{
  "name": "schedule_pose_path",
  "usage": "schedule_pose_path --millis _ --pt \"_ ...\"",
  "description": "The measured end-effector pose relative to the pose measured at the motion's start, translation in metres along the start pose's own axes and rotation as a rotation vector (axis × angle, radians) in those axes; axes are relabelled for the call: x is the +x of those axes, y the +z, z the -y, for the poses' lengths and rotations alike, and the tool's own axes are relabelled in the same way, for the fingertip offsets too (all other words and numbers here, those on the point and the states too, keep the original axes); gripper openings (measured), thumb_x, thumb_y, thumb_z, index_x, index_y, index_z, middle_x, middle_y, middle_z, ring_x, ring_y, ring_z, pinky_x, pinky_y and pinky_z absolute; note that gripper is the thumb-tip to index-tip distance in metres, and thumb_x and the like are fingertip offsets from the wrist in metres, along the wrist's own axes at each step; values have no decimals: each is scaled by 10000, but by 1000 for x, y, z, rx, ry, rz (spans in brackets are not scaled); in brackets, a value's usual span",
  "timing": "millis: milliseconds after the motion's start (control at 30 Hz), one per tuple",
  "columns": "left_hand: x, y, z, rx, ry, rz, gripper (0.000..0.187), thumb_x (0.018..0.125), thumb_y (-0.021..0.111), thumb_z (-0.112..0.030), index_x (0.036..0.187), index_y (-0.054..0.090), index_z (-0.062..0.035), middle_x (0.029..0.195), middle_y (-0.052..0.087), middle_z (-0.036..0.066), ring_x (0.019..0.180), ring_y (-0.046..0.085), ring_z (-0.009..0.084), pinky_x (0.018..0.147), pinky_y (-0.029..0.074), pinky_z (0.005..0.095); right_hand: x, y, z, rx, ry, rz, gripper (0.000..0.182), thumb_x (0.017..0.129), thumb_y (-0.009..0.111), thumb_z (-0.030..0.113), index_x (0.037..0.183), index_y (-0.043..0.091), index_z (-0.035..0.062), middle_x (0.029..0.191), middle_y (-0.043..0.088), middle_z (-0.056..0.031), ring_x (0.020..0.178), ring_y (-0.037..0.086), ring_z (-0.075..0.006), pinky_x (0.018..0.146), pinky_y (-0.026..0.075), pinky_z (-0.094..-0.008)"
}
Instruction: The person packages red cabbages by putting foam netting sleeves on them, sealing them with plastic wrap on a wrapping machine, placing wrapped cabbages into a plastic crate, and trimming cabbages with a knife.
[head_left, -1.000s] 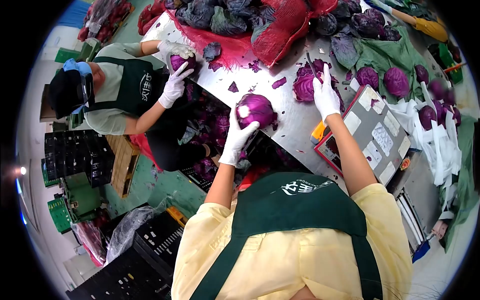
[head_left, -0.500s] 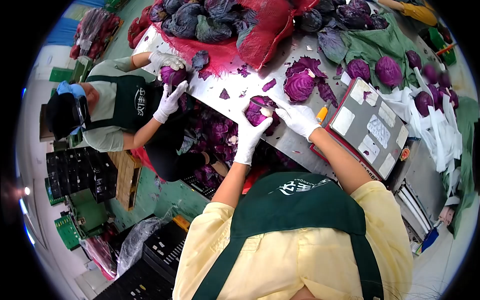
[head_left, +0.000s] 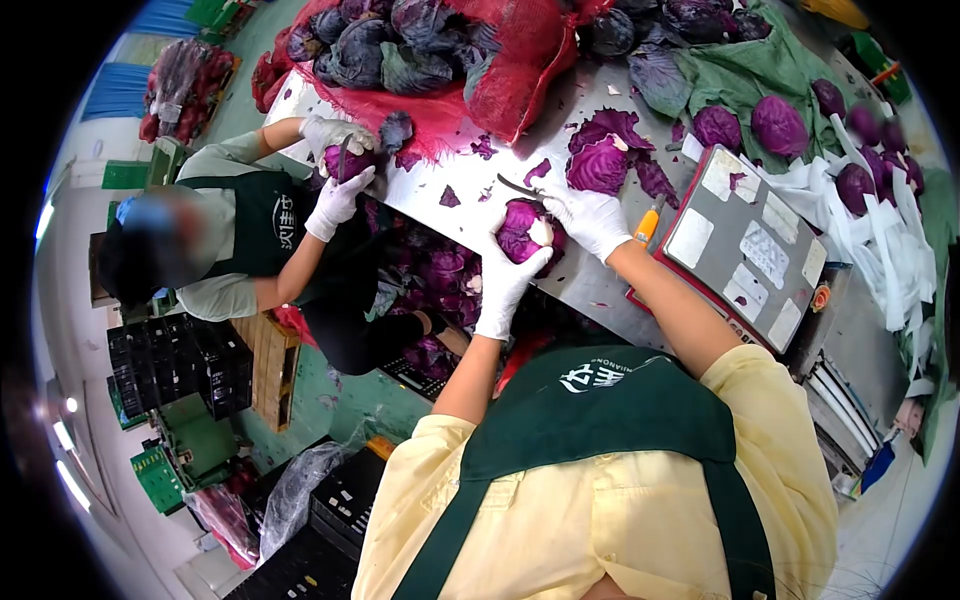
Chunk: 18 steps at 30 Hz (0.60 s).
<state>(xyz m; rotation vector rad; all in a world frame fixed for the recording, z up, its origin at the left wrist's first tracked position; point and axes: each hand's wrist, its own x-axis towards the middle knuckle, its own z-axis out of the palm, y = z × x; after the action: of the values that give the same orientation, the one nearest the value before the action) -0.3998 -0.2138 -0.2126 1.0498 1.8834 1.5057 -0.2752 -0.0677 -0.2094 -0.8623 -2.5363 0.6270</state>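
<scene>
My left hand [head_left: 505,280], in a white glove, holds a purple cabbage [head_left: 524,230] from below at the table's near edge. The pale cut stem of the cabbage faces up. My right hand [head_left: 592,218], also gloved, is closed on the handle of a curved knife [head_left: 521,187], whose blade points left just above the cabbage. A larger purple cabbage [head_left: 598,165] with loosened outer leaves lies behind my right hand. Beside my right wrist is an orange-handled tool [head_left: 648,222].
Across the left corner a co-worker [head_left: 240,225] trims another cabbage. A grey scale [head_left: 748,240] stands right of my forearm. Red net bags [head_left: 525,70] and cabbages pile up at the back. Below the table edge, a crate holds purple leaves [head_left: 440,270].
The knife has lifted off the cabbage and moved up and left with my right hand. The cabbage shows more of its cut stem. The co-worker's hands have shifted slightly.
</scene>
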Motion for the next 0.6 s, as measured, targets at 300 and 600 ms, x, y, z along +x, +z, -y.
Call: schedule_pose_path --millis 300,600 --pt "9 -9 -9 -100 -137 46 831 688 851 -181 1330 359 7 1243 483 150 1136 511 209 1006 423 342 -6 -26 8 -33 2 280 521 984 291 559 1466 336 365 781 677 -129 640 645 -350 566 505 -472" --pt "12 -11 -15 -183 -216 76 782 714 831 -146 1321 354 -19 1207 509 131 1087 538 189 962 455 327 -11 -30 8 -4 -53 266 570 967 339 566 1485 308 331 752 659 -165 611 635 -351 551 500 -462"
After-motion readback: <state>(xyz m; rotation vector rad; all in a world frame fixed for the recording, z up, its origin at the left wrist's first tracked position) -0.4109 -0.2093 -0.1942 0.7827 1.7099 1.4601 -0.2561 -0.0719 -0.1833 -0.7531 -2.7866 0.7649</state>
